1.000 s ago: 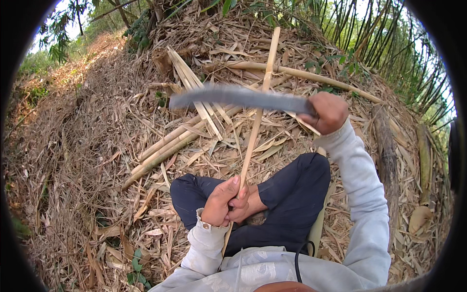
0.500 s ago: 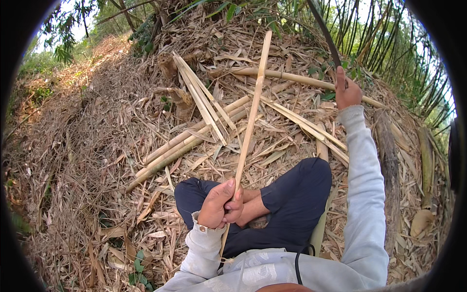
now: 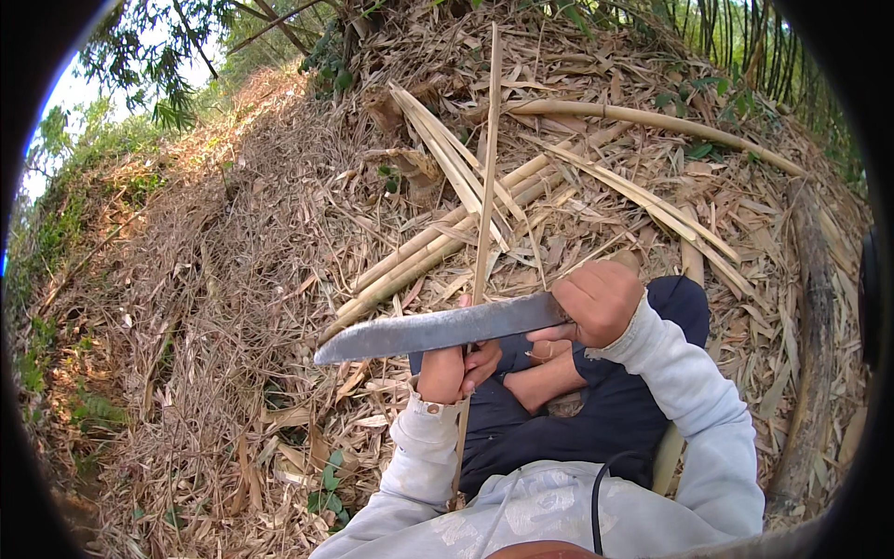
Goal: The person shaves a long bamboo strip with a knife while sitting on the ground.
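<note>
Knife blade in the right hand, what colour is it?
The blade is dull grey, seen best in the head view.

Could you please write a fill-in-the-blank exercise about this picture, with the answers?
The person is ____ on the ground, not standing.
The machete is in the person's ____ hand.
Its tip points toward the picture's ____ edge.
It passes in ____ of the left hand and its bamboo strip.

Missing words: sitting; right; left; front.

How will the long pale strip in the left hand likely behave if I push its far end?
The long strip is likely light, being slim for its length. It is probably fairly stiff, since it runs almost straight beyond the left hand, though so thin a piece may flex.
</note>
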Action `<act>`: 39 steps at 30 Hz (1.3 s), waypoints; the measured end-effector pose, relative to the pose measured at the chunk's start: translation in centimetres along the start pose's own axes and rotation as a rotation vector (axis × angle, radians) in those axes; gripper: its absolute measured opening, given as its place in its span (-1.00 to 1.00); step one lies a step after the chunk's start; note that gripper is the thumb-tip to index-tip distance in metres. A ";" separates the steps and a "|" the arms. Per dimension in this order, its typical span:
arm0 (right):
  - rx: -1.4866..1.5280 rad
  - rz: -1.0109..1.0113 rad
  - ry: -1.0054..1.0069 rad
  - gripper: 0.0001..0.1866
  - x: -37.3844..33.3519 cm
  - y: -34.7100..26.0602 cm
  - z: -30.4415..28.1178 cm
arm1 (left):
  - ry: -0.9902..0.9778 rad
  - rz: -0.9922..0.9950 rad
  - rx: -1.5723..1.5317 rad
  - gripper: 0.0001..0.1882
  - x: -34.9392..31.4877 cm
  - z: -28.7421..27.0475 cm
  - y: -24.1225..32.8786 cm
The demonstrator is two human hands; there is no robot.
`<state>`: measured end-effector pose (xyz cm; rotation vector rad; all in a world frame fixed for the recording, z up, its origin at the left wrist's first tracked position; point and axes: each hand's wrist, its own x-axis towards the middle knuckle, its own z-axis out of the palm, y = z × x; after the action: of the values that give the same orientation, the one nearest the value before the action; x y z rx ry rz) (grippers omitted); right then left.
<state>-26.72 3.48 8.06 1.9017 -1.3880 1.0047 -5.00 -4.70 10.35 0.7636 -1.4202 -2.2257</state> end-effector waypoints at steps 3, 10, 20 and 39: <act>-0.052 0.005 0.064 -0.48 1.4 0.8 -0.4 | -0.031 -0.041 -0.077 -0.49 -0.7 0.8 1.0; -0.057 0.026 -0.030 -0.46 2.7 1.6 -2.5 | -0.064 -0.086 -0.108 -0.50 -1.1 1.6 0.6; -0.197 0.015 -0.047 -0.49 3.4 4.4 -5.0 | 0.018 -0.064 0.006 -0.47 -1.2 2.5 0.3; -0.343 -0.019 -0.082 -0.48 3.3 6.5 -7.5 | -0.089 -0.174 -0.093 -0.31 -1.2 2.9 -0.5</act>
<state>-34.11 5.84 15.11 1.7113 -1.4780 0.6356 -5.89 -1.80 11.16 0.7925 -1.3238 -2.4673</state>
